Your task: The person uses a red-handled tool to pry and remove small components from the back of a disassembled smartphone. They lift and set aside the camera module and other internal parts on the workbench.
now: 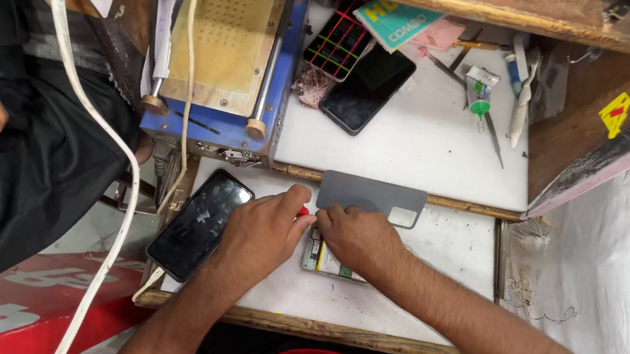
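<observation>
Head view, looking down at an opened phone [324,259] lying on the white tabletop [449,248]: left hand [265,231] curling over its left end, pinching a red-handled tool [303,210]; right hand [357,236] pressing down on its top, fingers together; grey back cover [370,196] resting just behind it; dark-screened phone [199,224] lying left of it

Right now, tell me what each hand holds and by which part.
The left hand grips a red-handled tool, only its handle end showing. The right hand presses on the opened phone, covering its upper part; an actual grip cannot be told.
</observation>
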